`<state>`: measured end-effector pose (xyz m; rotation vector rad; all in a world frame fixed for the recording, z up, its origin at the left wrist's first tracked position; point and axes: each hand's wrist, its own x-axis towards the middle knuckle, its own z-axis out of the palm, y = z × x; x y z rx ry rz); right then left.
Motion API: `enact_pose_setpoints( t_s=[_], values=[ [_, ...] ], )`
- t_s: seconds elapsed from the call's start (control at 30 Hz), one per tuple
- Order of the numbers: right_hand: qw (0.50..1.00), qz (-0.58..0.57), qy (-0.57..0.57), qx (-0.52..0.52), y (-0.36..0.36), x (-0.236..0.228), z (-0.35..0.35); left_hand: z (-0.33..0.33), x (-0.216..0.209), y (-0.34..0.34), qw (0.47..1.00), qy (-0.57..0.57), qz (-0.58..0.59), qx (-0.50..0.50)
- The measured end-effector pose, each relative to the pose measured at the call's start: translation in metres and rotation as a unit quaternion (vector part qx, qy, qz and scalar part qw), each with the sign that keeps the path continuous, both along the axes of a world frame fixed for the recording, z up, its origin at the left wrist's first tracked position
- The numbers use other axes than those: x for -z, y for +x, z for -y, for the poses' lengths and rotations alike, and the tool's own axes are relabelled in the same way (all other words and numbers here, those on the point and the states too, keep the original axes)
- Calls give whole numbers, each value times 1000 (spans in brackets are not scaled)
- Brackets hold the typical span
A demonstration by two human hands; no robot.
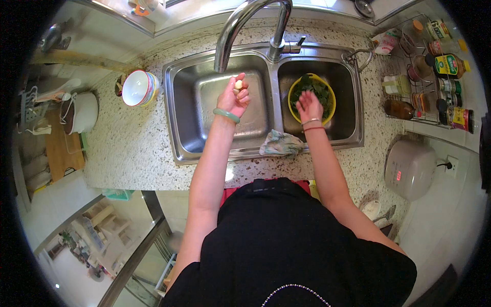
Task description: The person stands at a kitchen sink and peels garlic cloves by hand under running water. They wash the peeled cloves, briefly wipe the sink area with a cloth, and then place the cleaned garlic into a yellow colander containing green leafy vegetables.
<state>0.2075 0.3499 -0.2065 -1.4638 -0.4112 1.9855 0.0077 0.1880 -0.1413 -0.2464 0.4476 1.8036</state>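
Note:
Over the left basin of the steel sink (pixel 171 102), my left hand (pixel 232 102) is turned palm up with its fingers curled round small pale garlic cloves (pixel 239 85). A green bangle circles that wrist. Above the right basin, my right hand (pixel 310 107) hovers at a yellow colander (pixel 333 105) with its fingers apart and nothing seen in them. Dark green leaves (pixel 307 83) fill the colander, partly covered by this hand. Whether the fingertips touch the leaves, I cannot tell.
A chrome faucet (pixel 225 38) arches over the left basin. A crumpled cloth (pixel 280 144) lies on the divider's near end. Stacked bowls (pixel 137 88) stand left on the speckled counter (pixel 123 148). At right are a rack of jars and bottles (pixel 445 66) and a rice cooker (pixel 409 169).

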Motion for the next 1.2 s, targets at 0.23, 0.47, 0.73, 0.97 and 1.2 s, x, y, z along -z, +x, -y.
enact_pose_setpoints(
  t_s=[0.23, 0.47, 0.73, 0.97, 1.2],
  values=[
    [898, -1, -406, 170, 35, 57, 18, -6, -11, 16, 995, -97, 19, -30],
    [929, -68, -311, 188, 62, 178, -8, -3, -13, 18, 992, -103, -74, 23],
    [942, -77, -294, 140, 58, 153, -12, 33, 6, 15, 988, -120, -93, -15],
    [977, -113, -167, 70, 75, 36, 24, 27, -13, 29, 975, -173, -138, -13],
    [994, -19, 74, -79, 87, -60, 79, 44, -24, 23, 972, -141, -160, -102]
  ],
)
